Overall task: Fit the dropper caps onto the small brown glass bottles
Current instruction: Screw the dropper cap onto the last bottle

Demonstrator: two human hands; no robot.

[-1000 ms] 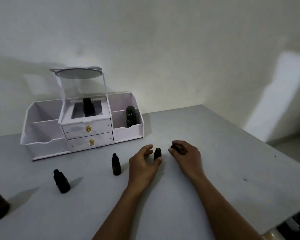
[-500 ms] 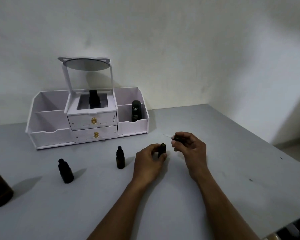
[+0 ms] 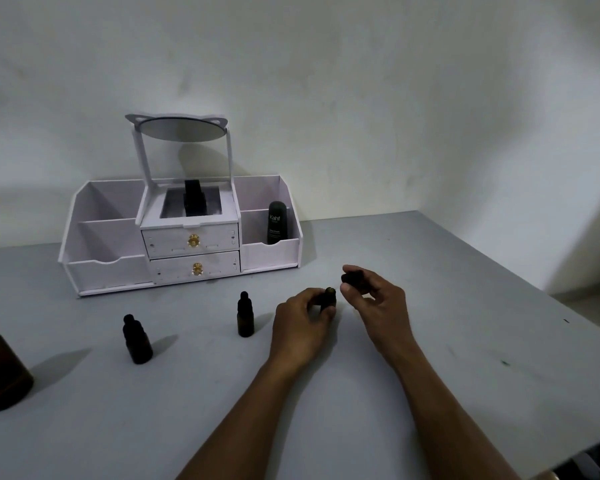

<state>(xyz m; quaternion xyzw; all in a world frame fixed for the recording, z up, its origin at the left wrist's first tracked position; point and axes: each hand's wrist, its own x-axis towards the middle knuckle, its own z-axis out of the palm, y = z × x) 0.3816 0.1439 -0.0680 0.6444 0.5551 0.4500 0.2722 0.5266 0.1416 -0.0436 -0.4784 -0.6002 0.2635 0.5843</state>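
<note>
- I'm pinching the small open brown glass bottle (image 3: 329,299) upright with my left hand (image 3: 302,322), near centre.
- My right hand (image 3: 378,301) is gripping the black dropper cap (image 3: 352,278), just right of it.
- Likely light, slick and brittle: hold the body, not the neck.

The person's left hand (image 3: 298,323) and right hand (image 3: 381,303) are bare, with slim fingers and short, trimmed nails; a thumbnail shows plainly on the right one. The left forearm (image 3: 250,410) and right forearm (image 3: 447,410) are bare as well, lean and smooth, uncovered down to the lower edge of the view. Dim light hides finer marks.
</note>
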